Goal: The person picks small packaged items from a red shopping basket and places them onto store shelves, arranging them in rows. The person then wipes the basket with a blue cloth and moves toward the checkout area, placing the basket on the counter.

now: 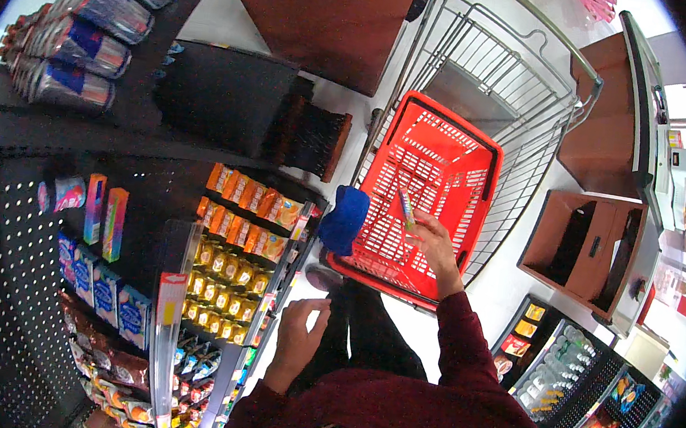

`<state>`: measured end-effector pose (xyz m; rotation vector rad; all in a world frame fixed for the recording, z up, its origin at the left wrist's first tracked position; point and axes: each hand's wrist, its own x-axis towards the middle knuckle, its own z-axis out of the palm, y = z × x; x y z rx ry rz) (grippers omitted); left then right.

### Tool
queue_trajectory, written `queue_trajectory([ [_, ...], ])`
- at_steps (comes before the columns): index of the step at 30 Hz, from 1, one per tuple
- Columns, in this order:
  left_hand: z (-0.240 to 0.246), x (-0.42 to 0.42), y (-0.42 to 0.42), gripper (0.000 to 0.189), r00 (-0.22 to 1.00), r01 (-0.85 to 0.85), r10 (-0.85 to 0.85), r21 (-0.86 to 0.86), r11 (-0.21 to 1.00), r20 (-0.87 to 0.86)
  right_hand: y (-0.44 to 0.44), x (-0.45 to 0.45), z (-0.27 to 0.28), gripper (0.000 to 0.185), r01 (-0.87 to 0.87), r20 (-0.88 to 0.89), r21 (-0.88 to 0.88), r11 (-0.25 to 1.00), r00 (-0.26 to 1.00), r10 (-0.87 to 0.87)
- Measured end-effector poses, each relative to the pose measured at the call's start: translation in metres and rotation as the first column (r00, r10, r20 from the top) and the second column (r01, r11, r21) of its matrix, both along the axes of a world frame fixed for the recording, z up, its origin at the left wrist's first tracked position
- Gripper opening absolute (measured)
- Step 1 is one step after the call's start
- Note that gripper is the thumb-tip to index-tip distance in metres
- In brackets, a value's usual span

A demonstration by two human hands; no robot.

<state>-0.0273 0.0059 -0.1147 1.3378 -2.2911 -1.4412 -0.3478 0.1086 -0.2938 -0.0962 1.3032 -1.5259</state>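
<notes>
My right hand (433,238) grips a slim, colourful candy packet (406,209) by its lower end. It hangs over a red plastic shopping basket (487,184) with slotted walls. The inside of the basket shows only its slotted floor and sides. That basket rests in a metal shopping cart (528,86). A dark blue cloth (343,220) drapes over the basket's left rim. Low at my left side, my left hand (301,338) is bent with thumb and fingers apart, holding nothing. Nearest to it is the stocked snack shelf (232,271).
Orange and gold snack packs fill the shelf at left. Two colourful boxes (104,216) stand on a black ledge by a round tub (62,194). Shrink-wrapped cans (86,47) sit upper left. A brown counter (583,256) and bottle shelves (557,364) line the right side.
</notes>
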Motion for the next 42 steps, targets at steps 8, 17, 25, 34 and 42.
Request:
queue_trajectory([
  [8,0.029,-0.004,-0.012,0.019,0.992,-0.017,0.009,-0.064,0.998,-0.123,-0.032,0.025,0.113,0.041,-0.118,0.082,-0.098,0.988,0.989,0.127],
  [17,0.080,0.009,-0.028,0.040,0.946,-0.198,0.182,-0.031,0.980,-0.269,-0.078,0.079,0.219,0.038,-0.374,-0.028,-0.175,0.911,0.927,0.375],
  [25,0.126,0.035,-0.039,0.067,0.888,-0.349,0.280,-0.138,0.927,-0.365,-0.111,0.112,0.282,0.035,-0.619,-0.194,-0.184,0.763,0.784,0.590],
  [34,0.174,0.064,-0.057,0.044,0.620,-0.434,0.524,0.301,0.849,-0.585,-0.142,0.146,0.331,0.040,-0.800,-0.698,-0.190,0.569,0.517,0.495],
  [42,0.191,0.079,-0.051,0.042,0.553,-0.465,0.476,0.221,0.857,-0.684,-0.149,0.168,0.362,0.043,-0.774,-0.744,-0.236,0.588,0.533,0.403],
])
